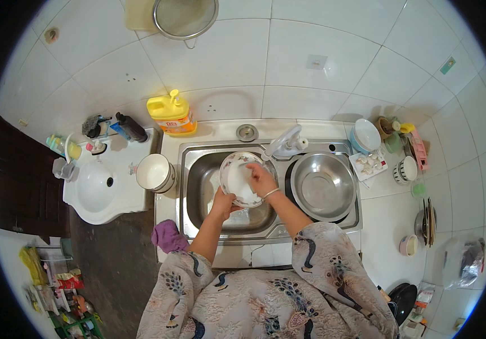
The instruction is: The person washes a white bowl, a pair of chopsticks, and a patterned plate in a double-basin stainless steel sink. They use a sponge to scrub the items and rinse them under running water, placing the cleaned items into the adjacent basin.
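Observation:
My left hand (224,203) grips the near left rim of a white dish (231,169) with a patterned border. The dish is tilted over the left basin of the steel sink (196,189). My right hand (262,181) reaches over the dish from the right, its fingers curled against the inside. A plain white patch shows beside those fingers; whether it is foam, water or a cloth I cannot make out. A white faucet (286,143) stands just behind the right hand. The right basin holds a large steel bowl (323,186).
Stacked bowls (156,173) stand left of the sink, near a purple cloth (168,236). Behind are a yellow pump jug (173,114) and a drain strainer (247,133). On the right counter are a light-blue bowl (365,135), a white tray (369,164) and a small cup (408,245).

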Demonstrator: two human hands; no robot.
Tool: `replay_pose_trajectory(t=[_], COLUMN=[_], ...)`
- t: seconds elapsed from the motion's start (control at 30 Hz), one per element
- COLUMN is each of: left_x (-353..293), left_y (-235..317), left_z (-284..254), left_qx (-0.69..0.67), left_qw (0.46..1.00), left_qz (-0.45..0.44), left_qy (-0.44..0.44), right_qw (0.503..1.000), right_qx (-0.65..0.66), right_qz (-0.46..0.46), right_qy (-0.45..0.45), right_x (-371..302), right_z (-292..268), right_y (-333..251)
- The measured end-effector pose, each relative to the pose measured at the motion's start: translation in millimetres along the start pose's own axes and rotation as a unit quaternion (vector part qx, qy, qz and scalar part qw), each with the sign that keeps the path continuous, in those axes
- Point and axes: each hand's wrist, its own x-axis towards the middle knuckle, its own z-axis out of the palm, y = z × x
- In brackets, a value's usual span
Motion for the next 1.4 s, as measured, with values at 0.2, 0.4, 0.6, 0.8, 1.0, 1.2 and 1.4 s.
replay_pose_trajectory(t=[0.2,0.4,0.6,0.8,1.0,1.2,1.4], left_x=[-9.5,-21.0,6.0,37.8,-11.8,-11.5,-18.5], left_y=[-13.0,-6.1,-16.9,-26.6,7.3,7.3,37.0], left_z=[3.9,8.9,-13.9,-23.2,-6.5,-15.7,-8.0], left_qx=[-0.054,0.038,0.042,0.027,-0.042,-0.037,0.208], left_qw=[0.996,0.998,0.985,0.988,0.999,0.998,0.973], left_qz=[-0.025,0.023,0.162,0.153,0.02,-0.013,0.068], left_qy=[-0.06,-0.035,0.027,-0.003,-0.026,-0.047,-0.078], right_qw=[0.996,0.98,0.962,0.983,0.986,0.938,0.981], right_qx=[-0.012,-0.179,-0.251,-0.071,-0.077,0.3,0.008], right_qz=[0.04,-0.08,0.079,-0.145,-0.056,0.172,0.129], right_qy=[-0.084,0.033,-0.073,-0.082,0.135,-0.014,-0.144], right_x=[-18.6,28.2,-16.1,-42.1,-24.7,6.3,32.2], right_z=[18.8,6.5,-17.6,6.4,-15.9,-31.0,-55.4], right_y=[-1.2,21.7,9.1,-3.8,16.5,37.1,1.5])
